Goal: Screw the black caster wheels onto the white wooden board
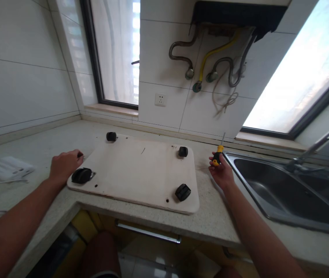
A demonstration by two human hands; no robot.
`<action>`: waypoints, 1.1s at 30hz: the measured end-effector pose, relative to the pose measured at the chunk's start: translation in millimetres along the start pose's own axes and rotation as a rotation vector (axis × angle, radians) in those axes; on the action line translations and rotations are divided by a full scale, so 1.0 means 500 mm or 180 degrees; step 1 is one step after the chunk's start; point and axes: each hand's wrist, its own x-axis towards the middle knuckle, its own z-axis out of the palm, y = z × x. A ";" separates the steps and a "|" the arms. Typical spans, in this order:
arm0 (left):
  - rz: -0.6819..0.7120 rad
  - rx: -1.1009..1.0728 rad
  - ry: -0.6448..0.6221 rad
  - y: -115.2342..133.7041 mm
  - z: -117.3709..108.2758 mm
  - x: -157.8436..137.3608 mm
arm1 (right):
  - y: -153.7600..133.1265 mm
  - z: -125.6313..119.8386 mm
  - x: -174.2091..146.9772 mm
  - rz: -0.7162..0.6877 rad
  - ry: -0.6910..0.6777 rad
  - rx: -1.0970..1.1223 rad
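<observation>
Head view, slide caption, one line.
Right hand holds a yellow-and-black screwdriver, tip up, beside a pale board bearing four black casters.

You face a glossy white tiled wall (pixel 152 58) in bright daylight.
To your left and right, dark-framed glass windows (pixel 118 50) let it in; a square white socket (pixel 160 99) sits between them. Your speckled pale stone countertop (pixel 210 212) holds a double-bowl stainless-steel sink (pixel 285 193) on the right, above yellow cabinets (pixel 86 226) and a pale tiled floor (pixel 131 266).

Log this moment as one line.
right hand: holds yellow-black screwdriver | left hand: beside board | board: on counter, four black casters atop
</observation>
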 end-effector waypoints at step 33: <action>0.1089 -0.4038 -0.0065 0.609 0.026 -0.112 | 0.063 0.003 -0.004 -0.2322 -0.1102 -0.3287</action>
